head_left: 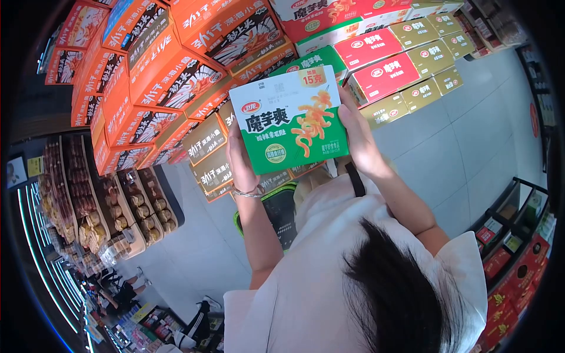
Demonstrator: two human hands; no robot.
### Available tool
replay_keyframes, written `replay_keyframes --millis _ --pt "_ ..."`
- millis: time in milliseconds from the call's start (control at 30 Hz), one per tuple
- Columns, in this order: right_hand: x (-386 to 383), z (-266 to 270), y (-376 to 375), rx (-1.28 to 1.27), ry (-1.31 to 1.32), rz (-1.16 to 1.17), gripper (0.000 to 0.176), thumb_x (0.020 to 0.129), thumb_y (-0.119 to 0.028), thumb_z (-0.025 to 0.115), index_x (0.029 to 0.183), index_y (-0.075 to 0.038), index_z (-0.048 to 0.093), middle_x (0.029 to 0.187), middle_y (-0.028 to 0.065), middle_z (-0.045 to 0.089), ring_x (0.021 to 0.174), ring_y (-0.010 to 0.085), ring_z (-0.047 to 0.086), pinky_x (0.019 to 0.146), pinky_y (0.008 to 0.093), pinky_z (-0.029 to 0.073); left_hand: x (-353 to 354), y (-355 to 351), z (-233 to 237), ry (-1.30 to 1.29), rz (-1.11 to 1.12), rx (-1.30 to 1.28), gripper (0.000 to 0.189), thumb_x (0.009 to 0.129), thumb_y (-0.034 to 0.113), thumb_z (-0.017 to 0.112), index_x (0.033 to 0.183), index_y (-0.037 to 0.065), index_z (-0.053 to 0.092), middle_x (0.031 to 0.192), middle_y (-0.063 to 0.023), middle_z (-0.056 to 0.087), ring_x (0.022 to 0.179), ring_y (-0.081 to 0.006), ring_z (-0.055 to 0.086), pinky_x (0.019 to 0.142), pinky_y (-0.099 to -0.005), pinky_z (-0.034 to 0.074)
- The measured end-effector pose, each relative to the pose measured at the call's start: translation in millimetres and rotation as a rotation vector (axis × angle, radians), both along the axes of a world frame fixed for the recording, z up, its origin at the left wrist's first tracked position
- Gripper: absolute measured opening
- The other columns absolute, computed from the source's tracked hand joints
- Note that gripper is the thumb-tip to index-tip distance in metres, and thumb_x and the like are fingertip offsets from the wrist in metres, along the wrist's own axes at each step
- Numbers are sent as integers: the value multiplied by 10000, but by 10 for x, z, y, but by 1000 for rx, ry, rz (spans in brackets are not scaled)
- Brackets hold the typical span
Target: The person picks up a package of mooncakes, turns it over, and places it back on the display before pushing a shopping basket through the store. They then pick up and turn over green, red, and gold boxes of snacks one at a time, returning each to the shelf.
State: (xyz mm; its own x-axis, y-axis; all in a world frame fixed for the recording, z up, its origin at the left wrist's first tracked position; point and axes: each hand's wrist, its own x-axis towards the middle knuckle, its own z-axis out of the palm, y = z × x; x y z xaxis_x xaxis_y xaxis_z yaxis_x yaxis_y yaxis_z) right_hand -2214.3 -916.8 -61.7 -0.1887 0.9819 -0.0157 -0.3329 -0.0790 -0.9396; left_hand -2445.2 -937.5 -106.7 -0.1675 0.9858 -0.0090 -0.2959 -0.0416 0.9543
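Observation:
A green and white snack box (291, 120), printed with orange food pieces and large dark characters, is held up in front of my chest. My left hand (242, 162), with a bracelet at the wrist, grips its left side. On the opposite side my right hand (360, 138) presses against the box, thumb along the edge. Both hands are closed on it, and the fingers behind it are hidden. Just beyond it, a similar green box (321, 60) lies in the stack, partly covered by the one I hold.
Orange snack boxes (162, 79) are piled high at the left. Red boxes (385, 75) and gold boxes (421, 91) form a lower stack at the right. Shelves of packaged food (88, 203) stand at far left, and another rack (500, 235) at right. Below the stack sits a black and green container (276, 215).

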Motion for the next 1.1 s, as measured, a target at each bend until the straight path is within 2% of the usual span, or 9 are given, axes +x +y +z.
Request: replay_keyframes --millis 700,800,900,1000,1033,1067,1100 --pt "-30 -75 -70 -2 20 -15 594 1041 -244 359 1531 36 173 1468 183 380 1362 221 366 1134 339 265 -65 -27 -71 -43 23 -68 648 1043 425 374 1447 -82 366 1355 -169 538 1224 -216 525 1031 -346 402" --pt "-28 -102 -47 -28 66 -12 593 1038 -235 364 1533 31 174 1483 170 372 1375 214 353 1142 343 257 -24 -22 18 3 44 -94 643 1040 403 401 1438 -101 367 1378 -184 517 1239 -228 513 1045 -355 392" --pt "-45 -70 -25 -59 106 -14 595 1035 -246 391 1530 17 192 1499 153 365 1384 213 349 1146 342 256 63 -9 154 65 -13 35 619 1021 331 469 1425 -126 368 1395 -193 502 1245 -224 507 1053 -354 384" --pt "-44 -136 -11 -192 161 -26 600 1031 -282 429 1522 -6 223 1484 139 396 1357 206 396 1122 341 307 57 12 137 106 -103 106 614 1014 319 484 1425 -125 376 1391 -191 502 1206 -201 523 1039 -343 391" --pt "-21 -192 -14 -286 256 -4 605 1028 -302 446 1518 -18 232 1472 132 412 1338 198 421 1104 342 337 26 17 28 80 -76 134 589 1013 306 488 1411 -120 407 1351 -165 540 1105 -163 538 943 -303 421" --pt "-5 -218 -11 -375 351 18 611 1025 -322 462 1514 -31 242 1460 125 428 1319 189 446 1086 343 366 10 2 -4 81 -76 134 589 1013 306 488 1411 -120 407 1351 -165 540 1105 -163 538 943 -303 421" --pt "-4 -193 -30 -456 350 -9 580 1017 -367 475 1479 -48 326 1414 103 493 1269 172 504 1050 349 410 12 6 13 74 -75 119 570 1012 294 488 1402 -117 424 1315 -144 565 1038 -143 524 892 -284 413"
